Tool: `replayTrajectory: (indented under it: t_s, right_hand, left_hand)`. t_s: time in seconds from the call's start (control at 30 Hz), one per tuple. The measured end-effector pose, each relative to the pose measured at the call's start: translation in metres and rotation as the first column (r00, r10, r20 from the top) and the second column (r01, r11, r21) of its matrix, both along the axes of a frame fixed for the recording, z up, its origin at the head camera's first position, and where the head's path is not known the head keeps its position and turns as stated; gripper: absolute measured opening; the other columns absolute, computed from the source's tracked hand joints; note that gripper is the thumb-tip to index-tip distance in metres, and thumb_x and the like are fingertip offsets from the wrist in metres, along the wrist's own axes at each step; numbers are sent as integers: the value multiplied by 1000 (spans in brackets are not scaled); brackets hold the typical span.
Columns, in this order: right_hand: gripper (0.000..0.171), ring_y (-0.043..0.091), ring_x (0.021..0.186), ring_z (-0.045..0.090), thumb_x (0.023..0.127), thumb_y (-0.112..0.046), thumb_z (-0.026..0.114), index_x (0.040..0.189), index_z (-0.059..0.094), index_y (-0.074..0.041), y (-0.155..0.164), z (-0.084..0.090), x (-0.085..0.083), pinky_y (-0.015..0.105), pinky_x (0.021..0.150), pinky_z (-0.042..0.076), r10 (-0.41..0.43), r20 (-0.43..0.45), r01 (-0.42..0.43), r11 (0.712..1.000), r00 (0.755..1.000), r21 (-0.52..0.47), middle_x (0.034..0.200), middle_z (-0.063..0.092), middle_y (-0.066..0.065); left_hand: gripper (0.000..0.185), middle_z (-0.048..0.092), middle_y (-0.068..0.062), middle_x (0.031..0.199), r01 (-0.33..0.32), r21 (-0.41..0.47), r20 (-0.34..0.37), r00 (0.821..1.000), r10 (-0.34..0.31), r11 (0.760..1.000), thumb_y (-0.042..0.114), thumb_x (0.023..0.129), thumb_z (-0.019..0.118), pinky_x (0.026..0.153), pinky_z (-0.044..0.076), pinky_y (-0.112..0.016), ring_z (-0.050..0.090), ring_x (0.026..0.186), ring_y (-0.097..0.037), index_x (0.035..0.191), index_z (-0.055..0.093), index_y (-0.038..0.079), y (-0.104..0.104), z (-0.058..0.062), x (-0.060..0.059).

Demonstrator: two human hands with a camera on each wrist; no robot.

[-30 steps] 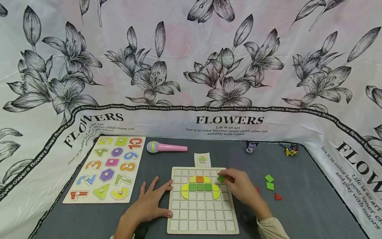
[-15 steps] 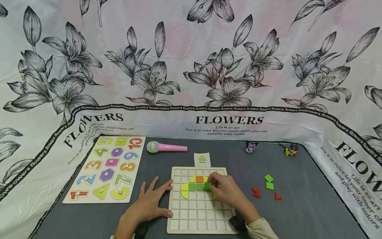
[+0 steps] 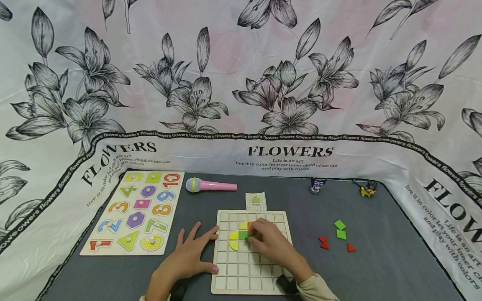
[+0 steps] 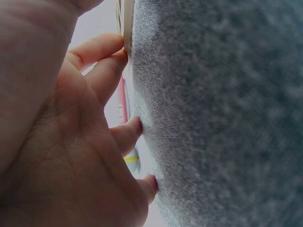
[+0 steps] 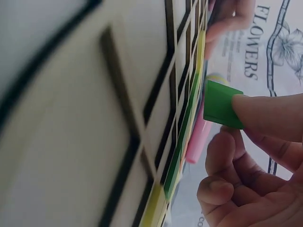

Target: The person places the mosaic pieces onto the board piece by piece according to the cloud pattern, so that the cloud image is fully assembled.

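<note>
Over the middle of the gridded wooden board point(image 3: 251, 267), the right hand point(image 3: 272, 246) pinches a green square tile point(image 5: 218, 105) between thumb and fingertips. From the right wrist the tile stands clear of the board's surface, tilted, with the thumb pressed on its outer end and the other fingers curled beneath it; its free edge points toward the row of green pieces already seated in the grid. From the head view only a sliver of the tile point(image 3: 248, 239) shows at the fingertips, just to the right of the yellow half-round piece point(image 3: 234, 241) and below the orange square point(image 3: 250, 224). The right grip is thus closed on the tile.

The left hand point(image 3: 187, 261) lies flat on the gray worktop point(image 3: 376, 267), fingers spread and straight, with the thumb and forefinger touching the board's left edge. The left wrist view shows the fingertips point(image 4: 137, 126) pressed to the gray cloth; this grip holds nothing.

To the right of the board, well apart from both hands, lie two loose green tiles point(image 3: 340, 229) and a few red triangles point(image 3: 323, 243). A small pattern card point(image 3: 256, 201) sits just behind the board, a pink toy microphone point(image 3: 211, 185) behind that, and a number puzzle board point(image 3: 135, 212) to the left.
</note>
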State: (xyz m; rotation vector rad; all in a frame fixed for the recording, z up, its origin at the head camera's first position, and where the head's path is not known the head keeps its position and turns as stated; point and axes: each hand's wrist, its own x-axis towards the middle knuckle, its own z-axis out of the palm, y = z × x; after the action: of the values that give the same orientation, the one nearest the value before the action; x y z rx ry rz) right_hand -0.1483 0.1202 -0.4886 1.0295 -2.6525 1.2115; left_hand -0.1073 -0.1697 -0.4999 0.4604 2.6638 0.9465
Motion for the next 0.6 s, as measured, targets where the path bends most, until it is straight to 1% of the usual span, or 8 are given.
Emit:
replayTrajectory:
  t_s: [0.07,0.1,0.3,0.43,0.6]
  right_hand:
    - [18,7,78,52,94,2,79,93,68,-12,-3,0,1,28,65,51,-3,14,3,1000,1000,15,92,58,-7]
    - [18,7,79,52,94,2,79,93,67,-13,-5,1,2,27,67,50,-10,39,9,1000,999,26,92,57,-8]
    - [18,6,76,51,95,0,79,91,67,-13,-11,1,1,26,66,49,1,79,-8,996,997,87,86,55,-10]
    - [16,5,76,50,94,-1,79,90,69,-12,-13,2,0,25,66,47,6,83,-16,993,997,121,85,56,-12]
    - [16,5,75,51,94,-1,79,88,69,-12,-17,4,0,26,66,49,13,81,-27,985,997,172,84,56,-12]
  left_hand:
    - [110,60,3,153,1,-2,-2,1000,-1,1000,50,76,94,119,-10,-76,11,161,-48,167,41,19,0,0,0]
    - [110,60,3,153,1,-3,-4,1000,-1,1000,50,76,94,119,-10,-76,11,161,-47,167,41,19,1,0,0]
    - [110,60,3,153,6,-1,-10,1000,-6,1000,50,76,94,119,-10,-76,11,161,-48,167,41,19,1,-1,0]
    - [110,60,3,153,5,3,-7,1000,-5,1000,50,76,94,119,-10,-76,11,161,-48,167,41,18,1,0,0]
    - [110,60,2,152,1,7,-2,1000,0,1000,48,76,94,119,-10,-76,11,161,-48,167,41,18,0,2,1]
